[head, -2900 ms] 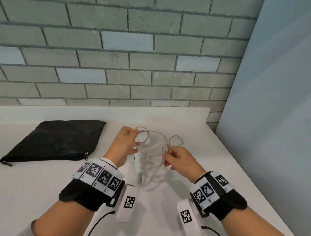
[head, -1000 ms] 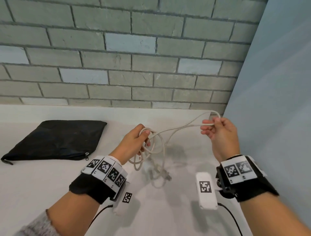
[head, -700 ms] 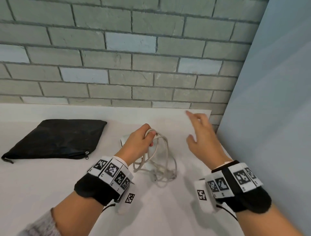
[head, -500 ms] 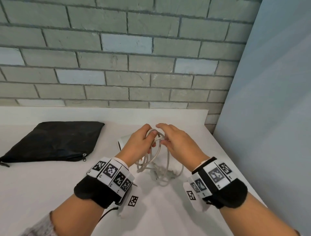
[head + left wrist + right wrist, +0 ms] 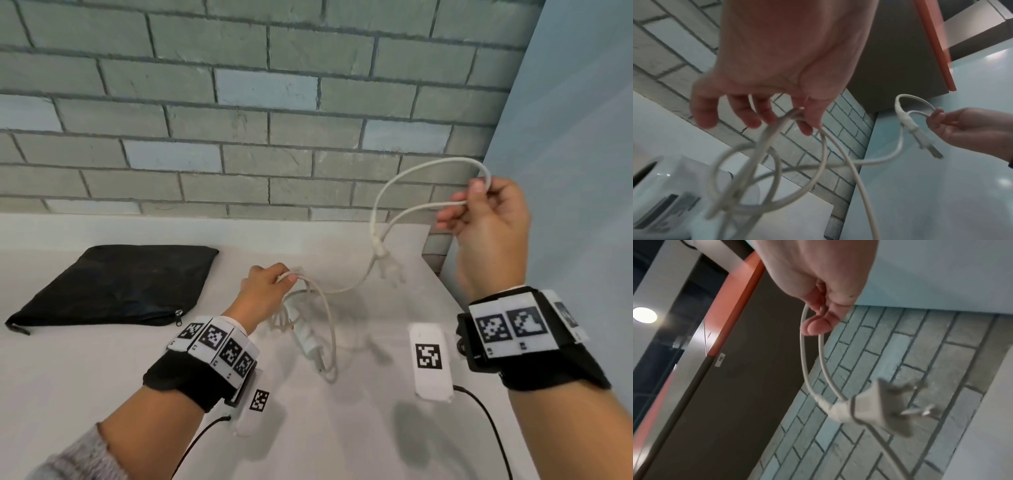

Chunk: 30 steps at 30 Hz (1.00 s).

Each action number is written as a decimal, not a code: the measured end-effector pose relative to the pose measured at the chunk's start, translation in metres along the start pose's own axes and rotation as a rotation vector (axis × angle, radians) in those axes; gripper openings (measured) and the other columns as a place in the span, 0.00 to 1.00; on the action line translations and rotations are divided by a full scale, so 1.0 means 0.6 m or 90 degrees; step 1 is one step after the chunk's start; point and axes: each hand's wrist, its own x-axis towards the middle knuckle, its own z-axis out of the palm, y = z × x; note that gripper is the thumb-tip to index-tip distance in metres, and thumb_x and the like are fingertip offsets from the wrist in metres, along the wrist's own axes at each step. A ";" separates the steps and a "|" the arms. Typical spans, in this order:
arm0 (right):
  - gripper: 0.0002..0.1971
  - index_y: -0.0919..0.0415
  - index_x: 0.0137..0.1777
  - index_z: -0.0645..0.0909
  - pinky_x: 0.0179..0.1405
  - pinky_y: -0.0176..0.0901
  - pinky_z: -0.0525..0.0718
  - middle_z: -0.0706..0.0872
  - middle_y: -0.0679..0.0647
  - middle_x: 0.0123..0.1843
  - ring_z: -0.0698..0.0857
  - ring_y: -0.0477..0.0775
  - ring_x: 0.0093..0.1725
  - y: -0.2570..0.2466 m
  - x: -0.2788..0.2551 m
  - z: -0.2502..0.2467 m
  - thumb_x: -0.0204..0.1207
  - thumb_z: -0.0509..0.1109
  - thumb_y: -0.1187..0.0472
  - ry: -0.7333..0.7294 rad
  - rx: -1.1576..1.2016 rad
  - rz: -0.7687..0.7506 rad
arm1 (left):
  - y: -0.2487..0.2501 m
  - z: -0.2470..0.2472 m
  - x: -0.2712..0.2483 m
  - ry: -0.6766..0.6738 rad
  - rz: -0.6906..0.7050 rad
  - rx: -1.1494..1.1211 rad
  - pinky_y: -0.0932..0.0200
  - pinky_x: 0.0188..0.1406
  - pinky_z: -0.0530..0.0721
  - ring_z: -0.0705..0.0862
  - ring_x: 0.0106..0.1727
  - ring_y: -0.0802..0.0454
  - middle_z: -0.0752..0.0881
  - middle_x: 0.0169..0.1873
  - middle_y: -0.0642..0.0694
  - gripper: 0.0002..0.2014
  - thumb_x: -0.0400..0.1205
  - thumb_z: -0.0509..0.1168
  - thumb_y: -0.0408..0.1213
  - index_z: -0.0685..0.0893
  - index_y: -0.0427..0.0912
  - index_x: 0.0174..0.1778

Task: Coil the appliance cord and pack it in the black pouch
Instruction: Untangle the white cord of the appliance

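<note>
Left hand (image 5: pixel 263 291): pinching the gathered loops of the cord (image 5: pixel 346 289) between thumb and forefinger, low over the table (image 5: pixel 102 370); other fingers loosely curled.
Right hand (image 5: pixel 489 222): raised at the right, pinching a doubled bend of the cord near its end.
Plug (image 5: pixel 385 262): hanging in the air below the right hand, prongs pointing down.
Coil: dangling from the left hand, lying partly on a white appliance (image 5: pixel 306 337).
Pouch (image 5: pixel 116 284): lying flat at the far left, well apart from both hands.
</note>
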 end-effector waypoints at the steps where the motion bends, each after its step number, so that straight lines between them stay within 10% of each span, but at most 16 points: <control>1: 0.09 0.57 0.40 0.72 0.20 0.35 0.81 0.77 0.55 0.34 0.80 0.42 0.19 0.002 0.003 -0.006 0.82 0.56 0.66 -0.013 -0.023 -0.002 | -0.001 -0.003 -0.002 0.016 0.010 0.036 0.52 0.56 0.76 0.74 0.51 0.40 0.71 0.47 0.42 0.10 0.80 0.62 0.46 0.80 0.58 0.32; 5: 0.10 0.55 0.39 0.74 0.21 0.33 0.83 0.77 0.56 0.34 0.83 0.42 0.21 0.047 0.000 -0.030 0.81 0.58 0.65 -0.067 -0.203 0.032 | 0.016 -0.016 -0.009 0.050 0.115 0.029 0.69 0.38 0.69 0.72 0.38 0.53 0.69 0.35 0.50 0.05 0.77 0.68 0.39 0.88 0.46 0.45; 9: 0.10 0.59 0.44 0.76 0.31 0.27 0.85 0.79 0.60 0.45 0.87 0.46 0.33 0.102 -0.007 -0.055 0.81 0.56 0.70 -0.115 -0.319 0.074 | 0.034 -0.028 -0.014 0.085 0.218 -0.030 0.82 0.41 0.71 0.76 0.39 0.60 0.74 0.35 0.52 0.10 0.74 0.70 0.32 0.89 0.43 0.50; 14: 0.21 0.58 0.66 0.77 0.55 0.36 0.73 0.69 0.60 0.71 0.78 0.62 0.61 0.124 -0.016 -0.061 0.76 0.59 0.74 -0.411 -0.717 0.099 | 0.049 -0.027 -0.027 0.049 0.325 -0.122 0.75 0.49 0.73 0.77 0.42 0.69 0.75 0.38 0.52 0.17 0.74 0.69 0.26 0.88 0.58 0.43; 19: 0.30 0.48 0.74 0.66 0.69 0.46 0.71 0.70 0.52 0.71 0.71 0.54 0.68 0.103 -0.052 -0.003 0.73 0.71 0.57 -0.555 -0.596 0.012 | 0.060 -0.017 -0.041 -0.056 0.355 -0.176 0.74 0.46 0.75 0.77 0.44 0.67 0.74 0.40 0.51 0.18 0.74 0.68 0.25 0.90 0.57 0.43; 22: 0.26 0.51 0.70 0.71 0.56 0.35 0.76 0.75 0.49 0.58 0.79 0.46 0.52 0.111 -0.072 0.022 0.72 0.72 0.58 -0.652 -0.547 0.082 | 0.071 -0.015 -0.054 -0.121 0.360 -0.183 0.79 0.49 0.75 0.77 0.46 0.69 0.73 0.44 0.47 0.14 0.75 0.66 0.24 0.86 0.48 0.48; 27: 0.10 0.56 0.39 0.78 0.28 0.34 0.78 0.85 0.57 0.37 0.81 0.51 0.27 0.120 -0.066 0.019 0.66 0.78 0.62 -0.477 -0.437 0.156 | 0.062 -0.018 -0.056 -0.234 0.127 -0.316 0.68 0.46 0.85 0.80 0.58 0.52 0.76 0.52 0.44 0.10 0.80 0.58 0.28 0.84 0.41 0.43; 30: 0.15 0.57 0.36 0.73 0.24 0.34 0.78 0.83 0.57 0.35 0.82 0.53 0.25 0.117 -0.065 0.020 0.64 0.79 0.63 -0.421 -0.401 0.145 | 0.058 -0.010 -0.062 -0.305 0.054 -0.372 0.51 0.43 0.86 0.88 0.38 0.45 0.81 0.46 0.39 0.04 0.81 0.61 0.38 0.78 0.41 0.46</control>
